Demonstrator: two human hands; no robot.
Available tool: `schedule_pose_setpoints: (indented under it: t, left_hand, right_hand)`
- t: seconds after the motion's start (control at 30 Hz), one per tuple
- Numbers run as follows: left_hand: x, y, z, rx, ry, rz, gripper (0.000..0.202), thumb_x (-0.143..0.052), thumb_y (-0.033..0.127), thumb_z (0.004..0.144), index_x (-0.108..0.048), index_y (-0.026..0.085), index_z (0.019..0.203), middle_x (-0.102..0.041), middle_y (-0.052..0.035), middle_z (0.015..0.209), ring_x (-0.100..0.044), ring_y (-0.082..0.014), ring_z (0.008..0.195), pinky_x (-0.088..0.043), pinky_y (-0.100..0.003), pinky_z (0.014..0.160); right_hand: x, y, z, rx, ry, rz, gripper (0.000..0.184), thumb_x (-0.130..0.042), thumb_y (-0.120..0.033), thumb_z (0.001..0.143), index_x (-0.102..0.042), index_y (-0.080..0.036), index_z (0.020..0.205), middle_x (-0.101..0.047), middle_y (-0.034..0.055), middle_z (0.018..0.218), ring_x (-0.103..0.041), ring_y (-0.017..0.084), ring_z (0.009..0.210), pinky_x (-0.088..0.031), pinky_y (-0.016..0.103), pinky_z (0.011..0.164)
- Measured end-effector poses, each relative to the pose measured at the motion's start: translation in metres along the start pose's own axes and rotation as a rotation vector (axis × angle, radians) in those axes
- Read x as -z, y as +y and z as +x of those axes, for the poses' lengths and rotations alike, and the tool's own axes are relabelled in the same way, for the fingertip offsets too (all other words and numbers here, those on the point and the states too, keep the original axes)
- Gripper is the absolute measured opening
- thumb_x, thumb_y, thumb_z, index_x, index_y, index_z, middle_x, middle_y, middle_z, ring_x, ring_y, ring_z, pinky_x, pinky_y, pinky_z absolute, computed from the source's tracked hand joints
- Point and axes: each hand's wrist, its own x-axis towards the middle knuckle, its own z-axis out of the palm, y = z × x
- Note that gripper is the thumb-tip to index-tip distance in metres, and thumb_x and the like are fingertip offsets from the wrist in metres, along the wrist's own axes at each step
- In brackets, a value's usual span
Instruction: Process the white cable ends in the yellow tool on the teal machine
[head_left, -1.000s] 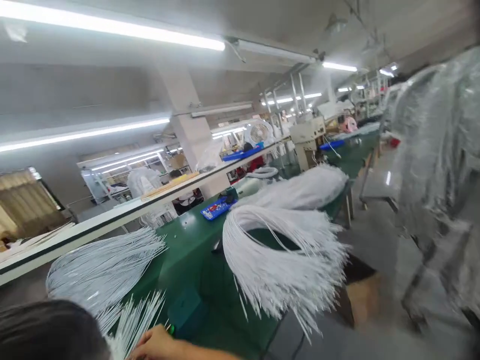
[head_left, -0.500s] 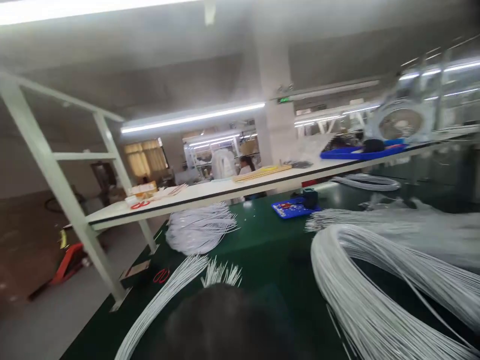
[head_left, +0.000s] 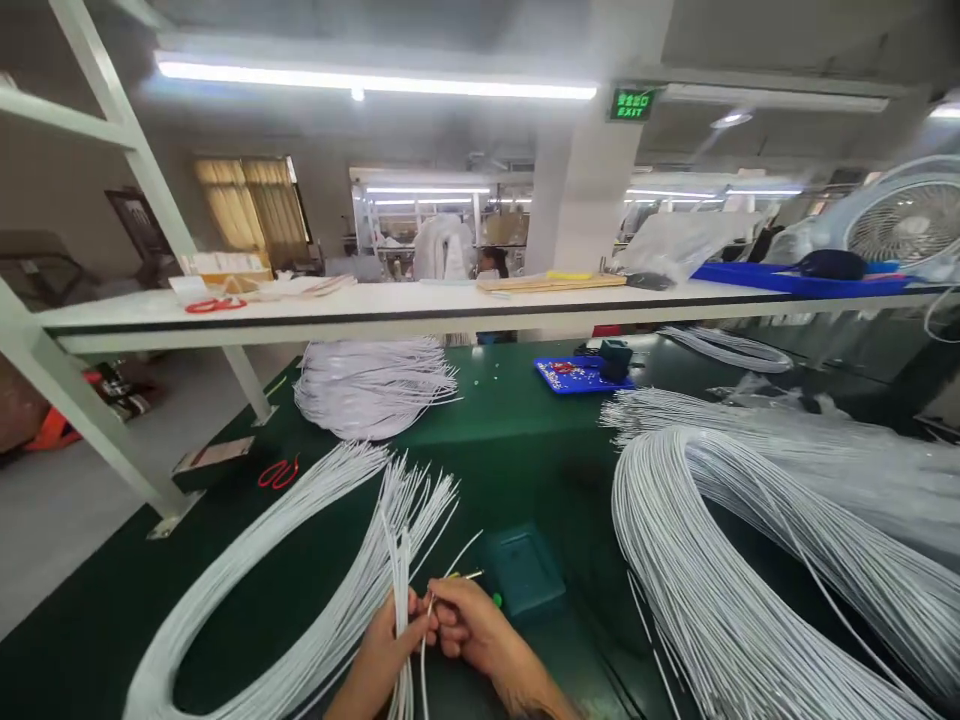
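Note:
My left hand (head_left: 386, 640) is closed around a small bunch of white wires (head_left: 401, 610), which stand roughly upright in its grip. Close beside it, my right hand (head_left: 469, 620) pinches a single white wire (head_left: 424, 665), and the fingertips of both hands nearly meet. A thin piece with yellow and a metal tip (head_left: 472, 575) shows just beyond the right fingers; whether it is held or lies on the table I cannot make out. Behind the hands a looped bundle of white wires (head_left: 247, 600) rests on the green table (head_left: 517, 470). A shallow teal tray (head_left: 523, 570) lies beyond my right hand.
A thick wire bundle (head_left: 675, 540) fills the right side. Further back are another wire heap (head_left: 375, 390) and a blue tray (head_left: 559, 375) with small parts. Red-handled scissors (head_left: 279, 472) lie left. A white shelf (head_left: 420, 300) spans the table, with a fan (head_left: 911, 225) at right.
The view has levelled and sharpened. Both my hands, with the wires in them, now show at the bottom, where a dark blurred shape covered the table before.

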Motion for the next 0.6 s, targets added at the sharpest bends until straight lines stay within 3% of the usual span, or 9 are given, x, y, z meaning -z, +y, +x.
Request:
schedule_pose_setpoints:
  t: [0.07,0.17,0.37,0.5,0.6]
  left_hand:
    - [0.005,-0.029,0.016,-0.040,0.128,0.016,0.045,-0.069,0.064,0.053,-0.051,0.026,0.068,-0.059,0.0009,0.066,-0.058,-0.0192,0.061,-0.043,-0.037,0.061]
    - [0.014,-0.055,0.019,-0.076,0.113,0.007,0.035,-0.067,0.054,0.065,-0.051,0.025,0.077,-0.063,-0.0007,0.073,-0.060,-0.0193,0.066,-0.044,-0.035,0.063]
    - [0.022,-0.060,0.016,-0.089,0.105,-0.043,0.046,-0.067,0.041,0.073,-0.051,0.018,0.109,-0.061,-0.0031,0.086,-0.061,-0.0157,0.071,-0.045,-0.028,0.063]
    - [0.023,-0.060,0.016,-0.113,0.112,-0.039,0.049,-0.066,0.037,0.075,-0.049,0.017,0.116,-0.059,-0.0026,0.085,-0.060,-0.0137,0.071,-0.044,-0.026,0.063]
    - [0.022,-0.059,0.015,-0.113,0.107,-0.057,0.052,-0.065,0.037,0.075,-0.049,0.018,0.121,-0.057,-0.0018,0.084,-0.058,-0.0133,0.071,-0.044,-0.026,0.061]
  right_hand:
    - [0.001,0.004,0.005,0.038,-0.019,0.042,0.037,-0.063,-0.050,0.071,-0.061,-0.014,0.073,-0.041,-0.0078,0.046,-0.024,0.002,0.032,-0.026,0.018,0.033]
    - [0.002,0.008,0.010,0.071,0.009,0.053,0.042,-0.063,-0.054,0.072,-0.060,-0.012,0.077,-0.041,-0.0088,0.047,-0.024,0.002,0.032,-0.030,0.018,0.033]
    - [0.006,0.011,0.016,0.049,-0.068,0.099,0.038,-0.064,-0.050,0.075,-0.058,-0.013,0.077,-0.038,-0.0104,0.048,-0.022,0.001,0.035,-0.031,0.017,0.036]
    - [0.007,0.012,0.017,0.025,-0.115,0.124,0.032,-0.065,-0.044,0.075,-0.060,-0.013,0.082,-0.037,-0.0106,0.049,-0.022,0.001,0.036,-0.031,0.017,0.037]
    - [0.005,0.013,0.017,0.055,-0.060,0.063,0.030,-0.064,-0.042,0.076,-0.060,-0.013,0.081,-0.040,-0.0094,0.049,-0.025,0.001,0.036,-0.033,0.018,0.038]
